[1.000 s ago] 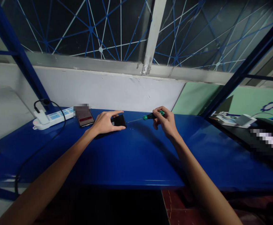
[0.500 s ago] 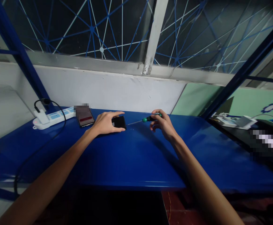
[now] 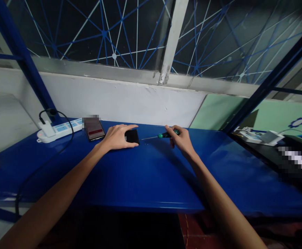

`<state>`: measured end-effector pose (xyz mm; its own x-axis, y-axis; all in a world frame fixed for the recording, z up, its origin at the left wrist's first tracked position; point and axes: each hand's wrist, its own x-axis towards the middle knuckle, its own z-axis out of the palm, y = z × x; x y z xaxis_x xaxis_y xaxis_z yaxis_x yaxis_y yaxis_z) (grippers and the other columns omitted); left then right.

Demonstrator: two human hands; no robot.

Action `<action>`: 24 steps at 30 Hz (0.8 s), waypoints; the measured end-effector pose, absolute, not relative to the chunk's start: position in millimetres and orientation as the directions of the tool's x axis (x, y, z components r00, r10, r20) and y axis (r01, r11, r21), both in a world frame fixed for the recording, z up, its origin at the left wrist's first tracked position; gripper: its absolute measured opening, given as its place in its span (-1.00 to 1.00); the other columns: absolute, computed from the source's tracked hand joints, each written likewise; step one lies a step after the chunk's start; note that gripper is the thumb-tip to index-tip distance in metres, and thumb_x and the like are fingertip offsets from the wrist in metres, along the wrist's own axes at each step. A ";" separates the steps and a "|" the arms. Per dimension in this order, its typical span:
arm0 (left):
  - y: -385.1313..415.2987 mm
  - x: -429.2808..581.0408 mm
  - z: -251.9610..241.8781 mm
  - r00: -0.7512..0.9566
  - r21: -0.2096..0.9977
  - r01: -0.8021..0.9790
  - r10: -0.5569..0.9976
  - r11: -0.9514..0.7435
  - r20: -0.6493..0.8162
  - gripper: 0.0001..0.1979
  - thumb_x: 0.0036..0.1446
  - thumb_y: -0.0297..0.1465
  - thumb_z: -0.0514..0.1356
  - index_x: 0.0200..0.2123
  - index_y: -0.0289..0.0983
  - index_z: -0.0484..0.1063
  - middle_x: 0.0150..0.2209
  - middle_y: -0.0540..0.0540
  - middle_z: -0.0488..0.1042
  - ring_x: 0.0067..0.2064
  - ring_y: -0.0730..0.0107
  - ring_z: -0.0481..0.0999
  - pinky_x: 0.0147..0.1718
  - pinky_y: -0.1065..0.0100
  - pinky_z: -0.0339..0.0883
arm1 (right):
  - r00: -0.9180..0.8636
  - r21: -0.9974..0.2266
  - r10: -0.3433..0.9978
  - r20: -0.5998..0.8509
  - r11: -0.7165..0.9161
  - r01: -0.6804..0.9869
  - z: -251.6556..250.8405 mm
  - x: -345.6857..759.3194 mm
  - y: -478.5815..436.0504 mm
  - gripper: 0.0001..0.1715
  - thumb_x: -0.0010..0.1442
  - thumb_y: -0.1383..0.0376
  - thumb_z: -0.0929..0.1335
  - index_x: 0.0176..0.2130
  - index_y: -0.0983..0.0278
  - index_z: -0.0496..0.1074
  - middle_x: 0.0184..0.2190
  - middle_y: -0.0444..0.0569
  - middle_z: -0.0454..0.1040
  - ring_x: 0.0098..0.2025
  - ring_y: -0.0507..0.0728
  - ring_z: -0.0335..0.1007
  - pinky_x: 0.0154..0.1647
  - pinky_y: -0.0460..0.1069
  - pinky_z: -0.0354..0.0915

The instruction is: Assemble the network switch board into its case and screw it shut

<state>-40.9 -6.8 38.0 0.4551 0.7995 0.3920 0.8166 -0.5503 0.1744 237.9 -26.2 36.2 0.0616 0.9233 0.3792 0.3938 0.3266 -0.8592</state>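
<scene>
My left hand (image 3: 117, 137) lies on a small black flat device (image 3: 132, 136) on the blue table (image 3: 151, 173), thumb and fingers gripping its edges. My right hand (image 3: 180, 139) is closed around the green handle of a thin screwdriver (image 3: 158, 136). The screwdriver's metal shaft points left, and its tip sits at the right edge of the black device. A few tiny pale specks lie on the table just below the shaft.
A dark phone (image 3: 93, 128) lies left of my left hand. A white power strip (image 3: 58, 129) with a plugged-in black cable (image 3: 36, 173) sits at the back left. Papers and a grey box (image 3: 268, 137) rest on a dark bench at the right. The wall stands close behind.
My right hand has shifted slightly left and lowered with the screwdriver, bringing its tip closer to the black device. My left hand has stayed on the device.
</scene>
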 end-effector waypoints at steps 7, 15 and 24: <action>-3.9 -45.5 37.8 0.449 0.185 0.808 0.787 -0.560 0.423 -0.23 -0.05 0.09 0.26 0.21 -0.06 0.32 0.02 -0.14 0.54 -0.01 -0.01 0.54 -0.08 0.05 0.42 | -0.080 -0.921 0.937 0.341 0.350 0.171 43.0 241.4 -26.3 -0.65 0.08 0.13 0.47 -0.25 0.22 0.31 -0.62 -0.20 0.41 -0.66 0.04 0.35 -0.69 -0.07 0.24; -5.5 -43.9 39.1 0.451 0.174 0.813 0.790 -0.556 0.414 -0.23 -0.06 0.08 0.27 0.21 -0.06 0.31 -0.01 -0.13 0.56 -0.03 0.01 0.55 -0.10 0.10 0.42 | -0.146 -0.927 0.927 0.345 0.361 0.099 47.4 242.1 -29.2 -0.71 -0.06 0.38 0.43 -0.27 0.27 0.34 -0.50 -0.12 0.45 -0.52 0.06 0.40 -0.61 -0.04 0.32; -7.6 -41.2 41.5 0.466 0.128 0.831 0.802 -0.542 0.373 -0.21 -0.06 0.10 0.25 0.23 -0.04 0.29 -0.07 -0.15 0.57 -0.08 -0.02 0.55 -0.16 0.10 0.43 | -0.164 -0.925 0.923 0.349 0.367 0.100 44.7 245.3 -25.3 -0.74 -0.11 0.44 0.40 -0.32 0.28 0.40 -0.44 -0.08 0.47 -0.44 0.07 0.43 -0.55 -0.04 0.30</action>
<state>-41.2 -7.6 41.5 0.4660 0.8022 0.3733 0.8305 -0.5421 0.1280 245.3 -25.3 44.7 -0.1643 0.9227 0.3489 0.1003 0.3675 -0.9246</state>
